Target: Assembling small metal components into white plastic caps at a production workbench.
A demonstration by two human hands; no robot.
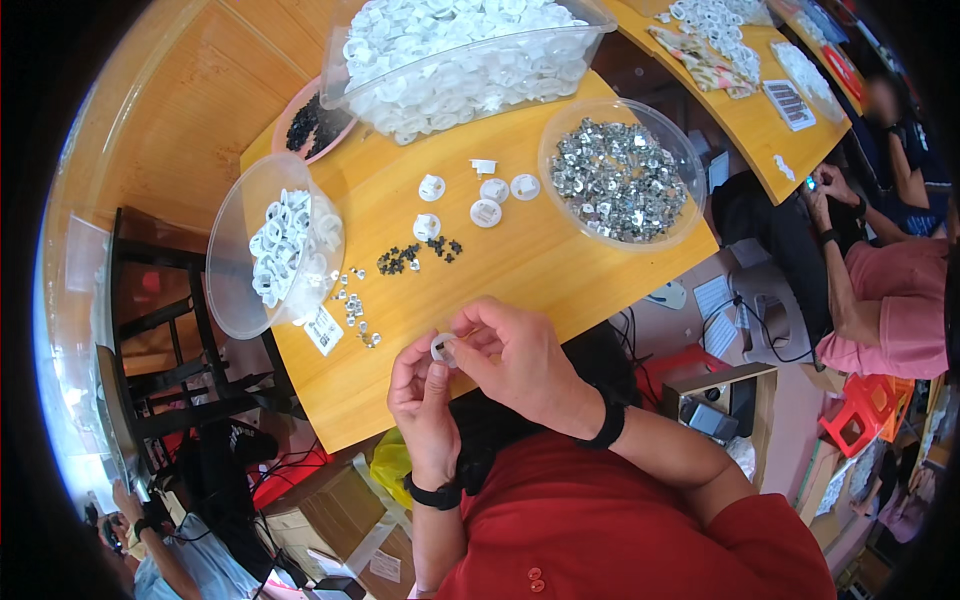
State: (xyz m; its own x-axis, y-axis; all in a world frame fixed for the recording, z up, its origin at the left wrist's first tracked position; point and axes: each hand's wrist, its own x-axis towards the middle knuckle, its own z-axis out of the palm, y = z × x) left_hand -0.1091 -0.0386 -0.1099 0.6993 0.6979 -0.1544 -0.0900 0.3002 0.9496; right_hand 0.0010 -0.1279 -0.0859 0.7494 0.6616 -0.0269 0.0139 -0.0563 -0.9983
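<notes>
My left hand (424,388) grips a small round white plastic part (444,348) with a dark spot in its middle, just over the table's near edge. The fingers of my right hand (508,352) are closed at the same part from the right; whether they also pinch a smaller piece is hidden. Beyond my hands lie small black cross-shaped pieces (398,260). Small shiny metal pieces (353,308) are scattered to the left. Several more round white parts (486,212) rest farther back on the wooden table (590,285).
A large clear bin (465,65) of white parts stands at the back. On the right is a tub (697,205) of metal pieces; on the left, a tilted tub (222,240) of white rings. A pink bowl (283,118) holds black pieces. Other people sit on both sides.
</notes>
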